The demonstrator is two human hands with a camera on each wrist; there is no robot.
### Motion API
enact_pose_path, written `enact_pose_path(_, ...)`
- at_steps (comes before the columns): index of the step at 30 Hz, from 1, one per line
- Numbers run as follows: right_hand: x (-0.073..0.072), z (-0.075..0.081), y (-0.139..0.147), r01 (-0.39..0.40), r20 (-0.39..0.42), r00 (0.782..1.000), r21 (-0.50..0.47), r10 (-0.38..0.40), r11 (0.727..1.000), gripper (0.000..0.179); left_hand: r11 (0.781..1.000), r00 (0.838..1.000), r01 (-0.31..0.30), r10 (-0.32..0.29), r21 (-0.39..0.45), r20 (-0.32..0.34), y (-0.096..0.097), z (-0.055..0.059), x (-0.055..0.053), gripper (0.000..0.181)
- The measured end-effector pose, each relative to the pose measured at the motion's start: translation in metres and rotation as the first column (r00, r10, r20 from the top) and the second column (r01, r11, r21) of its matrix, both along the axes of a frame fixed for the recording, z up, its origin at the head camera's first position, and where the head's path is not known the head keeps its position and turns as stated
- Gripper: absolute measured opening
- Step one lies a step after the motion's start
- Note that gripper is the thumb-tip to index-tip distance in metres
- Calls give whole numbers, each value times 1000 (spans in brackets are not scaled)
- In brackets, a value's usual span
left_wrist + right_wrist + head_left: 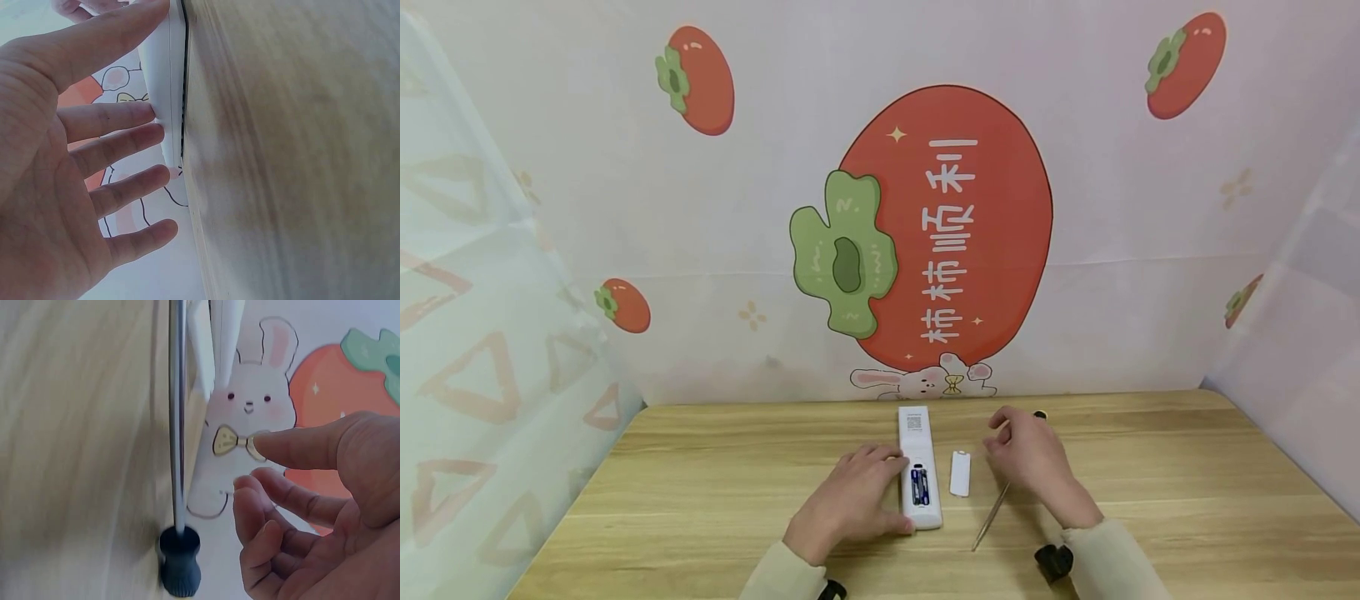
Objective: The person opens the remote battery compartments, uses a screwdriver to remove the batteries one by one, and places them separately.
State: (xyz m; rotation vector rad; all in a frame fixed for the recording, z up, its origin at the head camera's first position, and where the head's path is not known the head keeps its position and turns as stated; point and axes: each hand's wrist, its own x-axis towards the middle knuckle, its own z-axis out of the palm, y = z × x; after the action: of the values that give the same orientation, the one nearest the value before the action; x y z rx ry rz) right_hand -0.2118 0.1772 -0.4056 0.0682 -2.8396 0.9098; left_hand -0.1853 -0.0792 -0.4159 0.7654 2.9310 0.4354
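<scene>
A white remote control (914, 437) lies face down with its battery compartment uncovered, two dark blue batteries (920, 487) inside. My left hand (861, 492) rests along its left side, thumb by the near end and fingers straight. In the left wrist view the fingertips (145, 112) meet the remote's edge. To the right lies the white battery cover (960, 473). Over the screwdriver (991, 517) is my right hand (1030, 450), fingers loosely bent and nothing between them. The right wrist view shows the screwdriver's dark handle (179, 562) on the table, apart from the fingers.
The wooden table (700, 483) ends at a backdrop (737, 208) printed with persimmons and a rabbit. Pale side sheets (467, 292) stand at both sides. A black band (1054, 563) is on the right wrist.
</scene>
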Motion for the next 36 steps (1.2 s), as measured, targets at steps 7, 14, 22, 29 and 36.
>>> enact_pose_path(7,-6,3,20,43,22,999,-3,-43,999,29,1000,1000,0,0,3,2,1,0,-2,76)
enact_pose_path(14,-9,-1,36,93,29,995,41,-95,995,49,1000,1000,2,-2,3,2,0,-1,-1,76)
enact_pose_path(22,-11,-4,46,80,80,993,82,-86,993,64,1000,1000,3,-3,2,3,0,0,-1,76)
enact_pose_path(29,-13,-9,47,22,76,997,123,-31,992,64,1000,1000,3,-3,4,3,0,0,-1,76)
enact_pose_path(36,-14,-14,47,4,86,996,142,-17,990,57,1000,1000,3,-3,2,3,0,0,-1,76)
